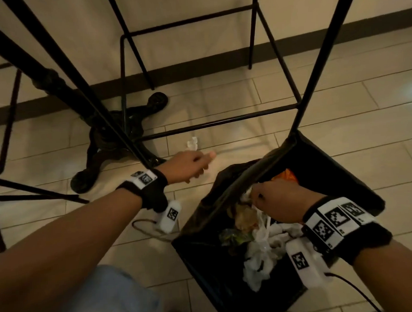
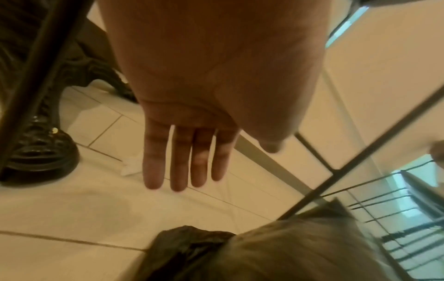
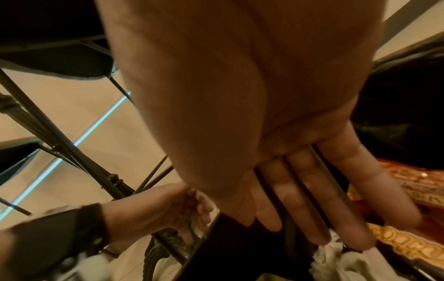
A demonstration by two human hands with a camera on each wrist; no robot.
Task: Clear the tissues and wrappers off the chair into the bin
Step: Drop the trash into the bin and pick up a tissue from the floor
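Note:
A black bin (image 1: 337, 164) lined with a dark bag stands on the tiled floor at lower right. It holds crumpled white tissues (image 1: 259, 259), clear plastic and an orange wrapper (image 1: 286, 174). My right hand (image 1: 261, 196) hangs over the bin with straight fingers. In the right wrist view the right hand (image 3: 300, 218) has its fingertips on a tissue (image 3: 336, 266) beside the orange wrapper (image 3: 408, 245). A small white tissue (image 1: 192, 143) lies on the floor. My left hand (image 1: 200, 165) hovers just short of it. The left wrist view shows the left hand (image 2: 216, 167) empty with fingers extended and the floor tissue (image 2: 131, 165) partly hidden behind them.
A black chair leg (image 1: 321, 63) slants down to the bin's far corner. A stool's sled frame (image 1: 222, 119) stands behind the floor tissue. A cast-iron table base (image 1: 110, 146) sits left of my left hand, with thin black legs crossing above it. My knee (image 1: 107, 297) is at the bottom.

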